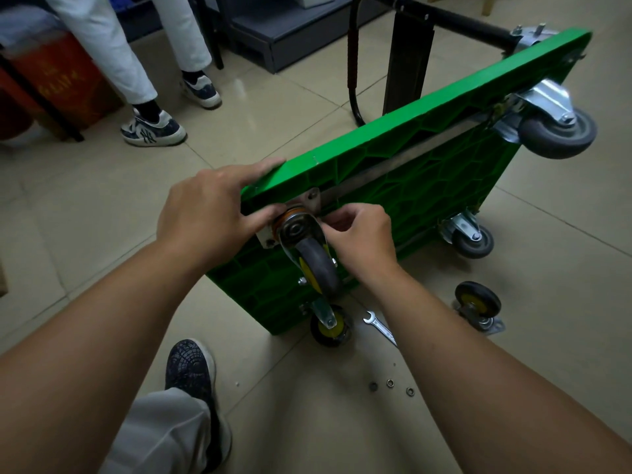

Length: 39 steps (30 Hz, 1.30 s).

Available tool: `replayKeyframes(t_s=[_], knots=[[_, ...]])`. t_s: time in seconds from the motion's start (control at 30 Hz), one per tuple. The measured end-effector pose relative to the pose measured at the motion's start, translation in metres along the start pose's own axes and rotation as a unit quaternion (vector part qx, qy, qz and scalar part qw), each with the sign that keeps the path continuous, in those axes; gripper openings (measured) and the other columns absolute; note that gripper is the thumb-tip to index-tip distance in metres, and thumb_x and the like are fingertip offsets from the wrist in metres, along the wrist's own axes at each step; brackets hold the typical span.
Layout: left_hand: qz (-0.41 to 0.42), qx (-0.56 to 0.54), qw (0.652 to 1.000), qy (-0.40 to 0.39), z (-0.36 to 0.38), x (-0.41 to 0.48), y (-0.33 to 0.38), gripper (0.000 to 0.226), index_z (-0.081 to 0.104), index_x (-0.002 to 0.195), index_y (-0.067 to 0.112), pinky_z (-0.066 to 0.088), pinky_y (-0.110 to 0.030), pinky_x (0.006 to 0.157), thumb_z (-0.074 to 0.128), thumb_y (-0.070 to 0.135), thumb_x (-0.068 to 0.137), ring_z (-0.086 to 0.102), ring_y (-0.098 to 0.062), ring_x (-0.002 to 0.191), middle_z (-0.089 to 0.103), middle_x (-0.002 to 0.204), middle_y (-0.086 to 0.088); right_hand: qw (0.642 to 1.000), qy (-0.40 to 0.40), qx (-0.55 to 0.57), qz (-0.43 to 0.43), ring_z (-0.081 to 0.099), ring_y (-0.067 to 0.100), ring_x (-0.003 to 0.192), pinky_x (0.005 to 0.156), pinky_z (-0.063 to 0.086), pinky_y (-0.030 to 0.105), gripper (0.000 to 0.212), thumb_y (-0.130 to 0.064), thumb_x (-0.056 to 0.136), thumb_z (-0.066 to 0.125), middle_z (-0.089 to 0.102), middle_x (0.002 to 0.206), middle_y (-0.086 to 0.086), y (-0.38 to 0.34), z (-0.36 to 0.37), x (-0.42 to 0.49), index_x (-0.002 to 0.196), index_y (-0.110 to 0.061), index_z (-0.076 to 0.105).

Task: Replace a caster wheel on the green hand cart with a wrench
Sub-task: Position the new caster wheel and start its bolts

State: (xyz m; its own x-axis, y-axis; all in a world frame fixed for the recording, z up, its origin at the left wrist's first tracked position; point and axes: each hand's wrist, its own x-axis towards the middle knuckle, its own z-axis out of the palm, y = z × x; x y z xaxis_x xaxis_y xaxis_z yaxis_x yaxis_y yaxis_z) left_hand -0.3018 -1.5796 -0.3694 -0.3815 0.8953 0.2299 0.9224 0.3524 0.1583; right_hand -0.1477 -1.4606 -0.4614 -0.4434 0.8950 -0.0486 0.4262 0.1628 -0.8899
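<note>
The green hand cart [427,186] stands on its side on the floor [102,200], underside toward us. Our left hand [208,213] lies straight-fingered over its upper edge, thumb by the caster [314,258]. Our right hand [362,237] curls at the caster's plate; we cannot tell what it pinches. The wrench [379,325] lies on the floor below.

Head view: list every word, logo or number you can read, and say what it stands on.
"NY": logo on the bystander's sneaker.
Red box: gold characters, too blurred to read.
Wrench: any stamp is too small to read.
Green hand cart and caster: no text visible.
</note>
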Motion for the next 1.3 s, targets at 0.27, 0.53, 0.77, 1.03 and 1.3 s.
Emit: replayKeyframes(t_s=[0.27, 0.53, 0.77, 1.03, 1.3], knots=[[0.0, -0.012, 1.0, 0.007, 0.0, 0.0, -0.001, 0.062, 0.042, 0.145, 0.059, 0.042, -0.035, 0.071, 0.069, 0.057, 0.089, 0.066, -0.033, 0.101, 0.073, 0.121, -0.001, 0.983, 0.043, -0.073, -0.164, 0.065, 0.018, 0.076, 0.071, 0.055, 0.04, 0.013, -0.016, 0.078, 0.08, 0.069, 0.079, -0.001, 0.012, 0.007, 0.0, 0.083, -0.012, 0.069], [0.0, -0.012, 1.0, 0.005, 0.0, 0.0, 0.0, 0.063, 0.042, 0.146, 0.058, 0.04, -0.035, 0.071, 0.069, 0.056, 0.089, 0.066, -0.033, 0.1, 0.073, 0.121, -0.001, 0.99, 0.045, 0.133, -0.003, 0.061, 0.002, 0.061, 0.056, 0.044, 0.013, 0.023, -0.035, 0.09, 0.072, 0.068, 0.068, -0.007, 0.02, 0.007, -0.008, 0.075, -0.018, 0.07], [-0.002, -0.004, 1.0, -0.004, 0.0, 0.001, -0.001, 0.064, 0.039, 0.147, 0.059, 0.043, -0.036, 0.071, 0.067, 0.058, 0.09, 0.066, -0.032, 0.1, 0.072, 0.123, -0.001, 0.991, -0.027, 0.129, 0.037, 0.06, 0.006, 0.061, 0.057, 0.045, 0.02, 0.032, -0.037, 0.092, 0.069, 0.07, 0.068, 0.002, 0.015, 0.009, -0.003, 0.073, -0.012, 0.073], [0.0, -0.007, 1.0, 0.002, 0.001, 0.001, -0.002, 0.064, 0.039, 0.147, 0.059, 0.041, -0.034, 0.071, 0.068, 0.057, 0.09, 0.066, -0.03, 0.102, 0.071, 0.127, 0.001, 0.995, 0.067, 0.017, -0.075, 0.067, 0.008, 0.071, 0.068, 0.054, 0.024, 0.011, -0.024, 0.082, 0.08, 0.072, 0.077, -0.006, 0.011, 0.011, -0.008, 0.085, -0.015, 0.075], [0.002, -0.006, 1.0, 0.008, 0.002, 0.001, -0.003, 0.063, 0.041, 0.146, 0.059, 0.041, -0.034, 0.07, 0.068, 0.059, 0.089, 0.066, -0.031, 0.101, 0.072, 0.123, 0.0, 0.965, 0.106, -0.021, -0.239, 0.063, 0.018, 0.086, 0.079, 0.052, 0.026, 0.014, -0.007, 0.078, 0.078, 0.066, 0.089, 0.002, 0.025, 0.016, -0.006, 0.089, -0.01, 0.071]])
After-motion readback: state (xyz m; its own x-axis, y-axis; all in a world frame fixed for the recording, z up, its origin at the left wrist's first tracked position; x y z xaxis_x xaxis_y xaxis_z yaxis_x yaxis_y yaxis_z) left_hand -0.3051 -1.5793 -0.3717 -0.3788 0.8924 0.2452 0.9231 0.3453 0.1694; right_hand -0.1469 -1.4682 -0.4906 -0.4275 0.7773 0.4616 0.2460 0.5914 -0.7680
